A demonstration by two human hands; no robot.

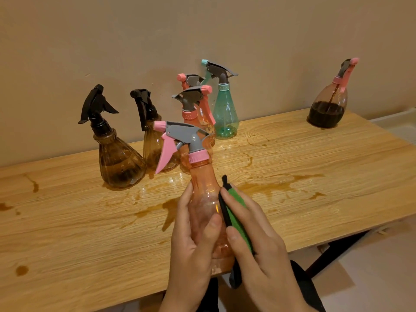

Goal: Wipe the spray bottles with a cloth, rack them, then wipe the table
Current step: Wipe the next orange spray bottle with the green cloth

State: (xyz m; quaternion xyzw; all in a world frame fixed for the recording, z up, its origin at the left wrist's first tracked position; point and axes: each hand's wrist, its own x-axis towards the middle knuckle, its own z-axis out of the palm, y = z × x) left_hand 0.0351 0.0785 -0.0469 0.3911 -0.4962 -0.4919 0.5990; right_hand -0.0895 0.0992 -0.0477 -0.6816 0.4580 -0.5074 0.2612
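The counter (pixel 315 199) slants from lower left to mid right, its near edge passing under both hands. Wood streaked with brown spills (pixel 270 188) lies open on either side of them, and a cluster of bottles (pixel 119 163) stands behind at centre. At lower centre the orange spray bottle (pixel 202 183) stands upright, the left hand (pixel 193 242) with its grip clamped round the belly, and the right hand (pixel 258 239) with its grip clamped on a green, black-edged cloth (pixel 236 212) pressed against the bottle's right flank. The bottle is clear orange plastic with a pink collar, grey head and pink trigger pointing left.
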